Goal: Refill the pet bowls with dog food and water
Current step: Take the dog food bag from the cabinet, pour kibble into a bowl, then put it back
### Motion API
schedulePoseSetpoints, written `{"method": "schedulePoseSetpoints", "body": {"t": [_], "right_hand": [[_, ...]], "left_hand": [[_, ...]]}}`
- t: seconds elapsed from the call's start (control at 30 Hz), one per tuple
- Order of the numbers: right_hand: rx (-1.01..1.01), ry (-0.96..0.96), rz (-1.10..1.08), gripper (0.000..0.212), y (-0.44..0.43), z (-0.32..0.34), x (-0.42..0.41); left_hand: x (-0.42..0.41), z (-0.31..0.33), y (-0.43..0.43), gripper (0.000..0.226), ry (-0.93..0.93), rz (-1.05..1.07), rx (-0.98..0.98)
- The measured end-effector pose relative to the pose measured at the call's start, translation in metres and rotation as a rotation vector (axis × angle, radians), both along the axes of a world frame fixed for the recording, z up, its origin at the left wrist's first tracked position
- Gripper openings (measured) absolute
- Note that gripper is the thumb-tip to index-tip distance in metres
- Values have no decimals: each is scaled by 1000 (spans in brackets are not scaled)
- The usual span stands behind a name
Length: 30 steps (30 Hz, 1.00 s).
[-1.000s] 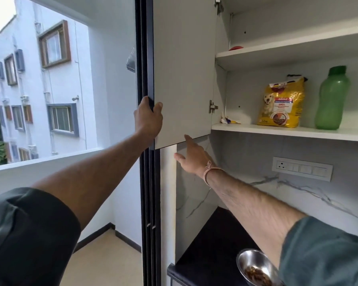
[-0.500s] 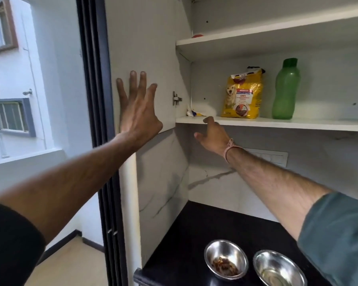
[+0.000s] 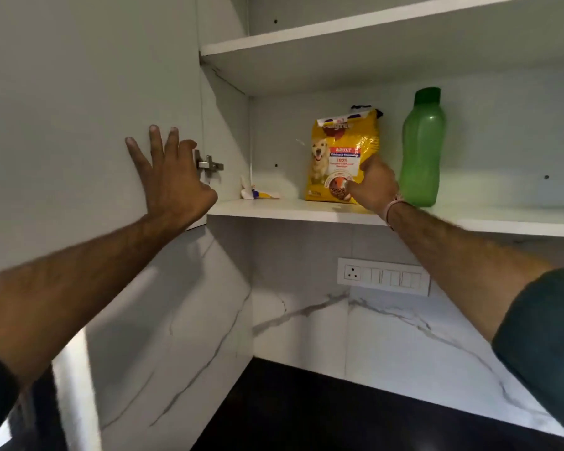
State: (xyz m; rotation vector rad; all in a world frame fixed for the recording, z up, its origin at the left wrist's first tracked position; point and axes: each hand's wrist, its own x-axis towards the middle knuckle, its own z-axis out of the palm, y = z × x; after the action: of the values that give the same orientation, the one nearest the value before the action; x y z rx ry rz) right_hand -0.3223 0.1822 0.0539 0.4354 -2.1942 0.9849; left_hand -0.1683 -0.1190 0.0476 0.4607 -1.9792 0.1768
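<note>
Cupboard door (image 3: 88,102) stands open at the left. Left hand (image 3: 171,180) lies flat against its inner face, fingers straight and spread wide, holding nothing, the thumb side just beside the metal hinge (image 3: 209,165). Right arm is stretched up to the lower shelf (image 3: 274,210). Right hand (image 3: 373,187) is at the lower right corner of the dog food bag (image 3: 336,151), back of the hand toward me and covering that corner. It looks to be touching the bag, but its fingers are hidden behind the hand, so I cannot tell whether they are curled on the bag or only resting against it. A pale band (image 3: 394,206) circles the right wrist. The bag is yellow, with a dog printed on it, upright on the shelf with its top folded over. Just to its right stands a green bottle (image 3: 422,148), upright, cap on, apart from the bag, with the hand between their bases. A small crumpled wrapper (image 3: 258,194) lies in the shelf's left back corner. Under the shelf: marbled wall, a white switch plate (image 3: 383,276), and a dark counter (image 3: 306,415).
</note>
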Motion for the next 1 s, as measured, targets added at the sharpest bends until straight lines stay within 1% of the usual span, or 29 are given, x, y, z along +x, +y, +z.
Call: {"method": "schedulePoseSetpoints", "body": {"t": [0.07, 0.13, 0.23, 0.3, 0.4, 0.5, 0.6, 0.7, 0.77, 0.9, 1.0], "right_hand": [[-7, -18, -13, 58, 7, 8, -24], [-32, -65, -12, 62, 11, 15, -45], [-102, -217, 16, 78, 11, 24, -69], [-115, -319, 36, 89, 10, 29, -80], [-114, -432, 66, 102, 6, 36, -94], [-135, -495, 53, 110, 2, 38, -108], [-165, -531, 25, 107, -1, 35, -123], [-186, -584, 34, 101, 0, 32, -135], [-196, -607, 62, 91, 3, 32, -139], [-216, -615, 116, 67, 4, 29, -143], [-229, -610, 128, 61, 5, 28, -143]], "left_hand": [[-27, 6, 3, 80, 17, -86, 59], [-56, 11, 8, 74, 7, -209, 161], [-101, 15, 16, 68, -66, -383, 337], [-131, 15, 22, 64, -113, -567, 487], [-172, 20, 35, 63, -252, -783, 716], [-208, 29, 53, 67, -461, -871, 840], [-241, 35, 67, 76, -653, -909, 909], [-270, 36, 77, 78, -739, -970, 958], [-287, 35, 81, 78, -767, -1002, 970], [-313, 29, 81, 79, -759, -1099, 1035], [-321, 29, 76, 75, -776, -1139, 1046]]}}
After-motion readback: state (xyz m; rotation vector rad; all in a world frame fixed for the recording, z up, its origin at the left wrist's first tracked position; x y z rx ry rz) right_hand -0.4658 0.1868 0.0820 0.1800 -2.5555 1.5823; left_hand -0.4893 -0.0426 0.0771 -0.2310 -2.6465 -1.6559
